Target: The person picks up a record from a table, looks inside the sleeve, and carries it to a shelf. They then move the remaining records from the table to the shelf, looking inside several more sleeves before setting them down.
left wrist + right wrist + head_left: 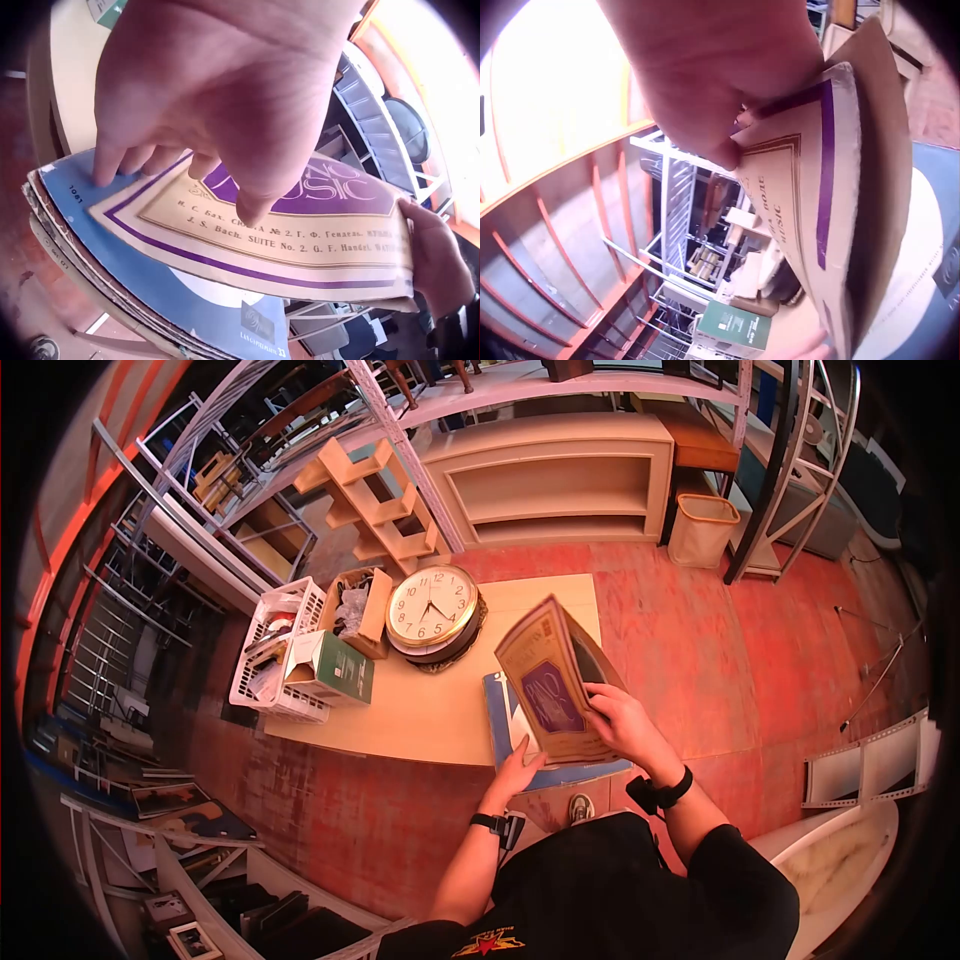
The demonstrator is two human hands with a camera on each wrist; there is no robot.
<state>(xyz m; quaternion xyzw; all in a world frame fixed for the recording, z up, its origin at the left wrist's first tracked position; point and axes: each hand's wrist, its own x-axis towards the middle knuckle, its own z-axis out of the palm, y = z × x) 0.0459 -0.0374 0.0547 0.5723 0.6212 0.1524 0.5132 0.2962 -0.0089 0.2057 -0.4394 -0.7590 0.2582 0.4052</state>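
A cream record sleeve (545, 680) with a purple panel stands tilted over a blue record sleeve (165, 255). My right hand (622, 722) pinches the cream sleeve by its right edge, the thumb on its printed face. In the right wrist view, its front and back panels (881, 150) gape apart, with a dark gap between. Near the lower left edge of the cream sleeve is my left hand (512, 772), its fingers loosely bent, fingertips at the blue cover. The blue sleeve tops a stack of worn sleeves (56, 244) at the table's near edge.
On the low wooden table (430, 720) stand a round gold-rimmed clock (433, 605), a green-and-white box (335, 668), an open cardboard box (375, 615) and a white plastic basket (255, 650). Beyond are a cream shelf unit (555, 445) and a waste bin (703, 532).
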